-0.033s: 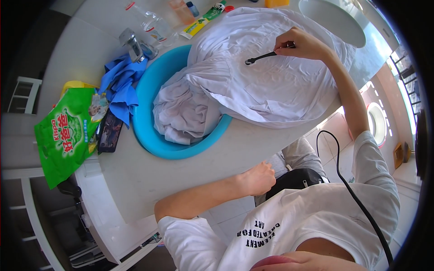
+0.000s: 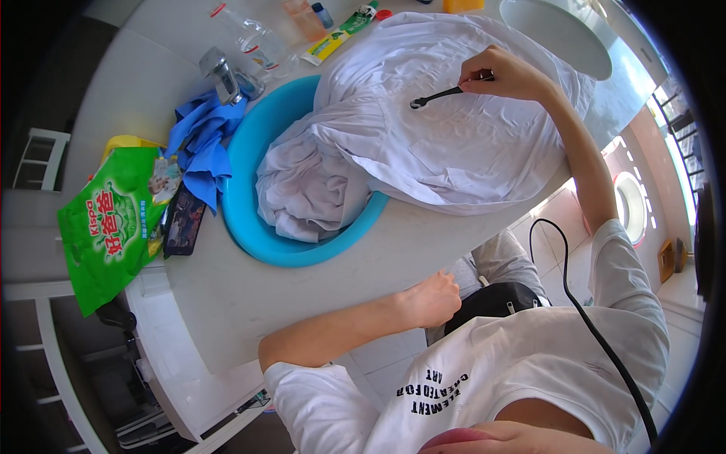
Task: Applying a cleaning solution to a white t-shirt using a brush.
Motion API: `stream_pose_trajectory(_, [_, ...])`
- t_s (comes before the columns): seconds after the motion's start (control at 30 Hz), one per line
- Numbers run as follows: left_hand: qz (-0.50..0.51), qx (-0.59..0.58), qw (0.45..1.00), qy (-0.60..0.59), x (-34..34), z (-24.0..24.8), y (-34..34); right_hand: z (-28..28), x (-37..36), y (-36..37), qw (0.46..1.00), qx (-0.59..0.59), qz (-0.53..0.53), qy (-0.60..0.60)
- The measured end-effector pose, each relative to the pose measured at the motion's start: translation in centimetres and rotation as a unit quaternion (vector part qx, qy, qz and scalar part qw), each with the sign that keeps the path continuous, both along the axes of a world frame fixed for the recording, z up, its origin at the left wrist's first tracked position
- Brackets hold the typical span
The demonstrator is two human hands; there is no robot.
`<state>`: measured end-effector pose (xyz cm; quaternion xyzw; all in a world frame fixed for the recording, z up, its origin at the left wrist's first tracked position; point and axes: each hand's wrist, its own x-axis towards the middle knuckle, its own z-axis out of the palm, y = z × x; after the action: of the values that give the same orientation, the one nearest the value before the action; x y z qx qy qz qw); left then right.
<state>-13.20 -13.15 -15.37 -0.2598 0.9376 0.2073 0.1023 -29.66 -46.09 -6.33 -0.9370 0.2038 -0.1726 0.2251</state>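
My right hand [image 2: 495, 74] is closed round the handle of a black toothbrush [image 2: 439, 96]. The brush head, with something pale on it, rests on or just over a white garment [image 2: 469, 144] spread across the counter. Part of the cloth bunches down into a blue basin [image 2: 318, 253] left of the spread part. My left hand [image 2: 435, 299] is curled into a loose fist at the counter's near edge, beside my lap, with nothing visible in it. At the far side lies a green and yellow toothpaste tube [image 2: 342, 34].
A metal tap [image 2: 221, 74] and a clear plastic bottle [image 2: 261, 47] stand behind the basin. Blue cloth [image 2: 203, 140], a dark phone-like object [image 2: 184, 223] and a green packet [image 2: 113, 227] lie at the left. An oval sink [image 2: 560, 38] is at the far right. A black cable [image 2: 586, 310] crosses my front.
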Motion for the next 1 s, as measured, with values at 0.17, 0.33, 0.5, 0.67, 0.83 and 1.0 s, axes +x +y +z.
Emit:
stream_pose_trajectory(0.17, [0.004,-0.006,1.0,-0.003,0.01,-0.13,0.13,-0.14,0.02,-0.1,1.0,-0.001,0.002,-0.004])
stream_pose_trajectory(0.33, [0.002,-0.006,1.0,-0.007,0.03,-0.12,0.11,-0.08,0.0,-0.06,1.0,-0.003,0.0,0.002])
stream_pose_trajectory(0.5, [0.01,-0.006,1.0,-0.003,0.05,-0.1,0.19,-0.36,0.08,-0.23,1.0,-0.013,0.012,-0.014])
stream_pose_trajectory(0.67, [0.011,-0.007,1.0,-0.002,0.05,-0.02,0.11,-0.16,-0.08,-0.14,1.0,-0.014,0.005,-0.001])
stream_pose_trajectory(0.83, [0.013,-0.006,1.0,-0.003,0.08,-0.04,0.14,-0.22,0.04,-0.19,1.0,-0.015,0.006,0.003])
stream_pose_trajectory(1.0, [0.013,-0.009,1.0,-0.009,-0.01,-0.43,0.28,-0.34,-0.03,-0.17,1.0,-0.007,0.003,-0.005])
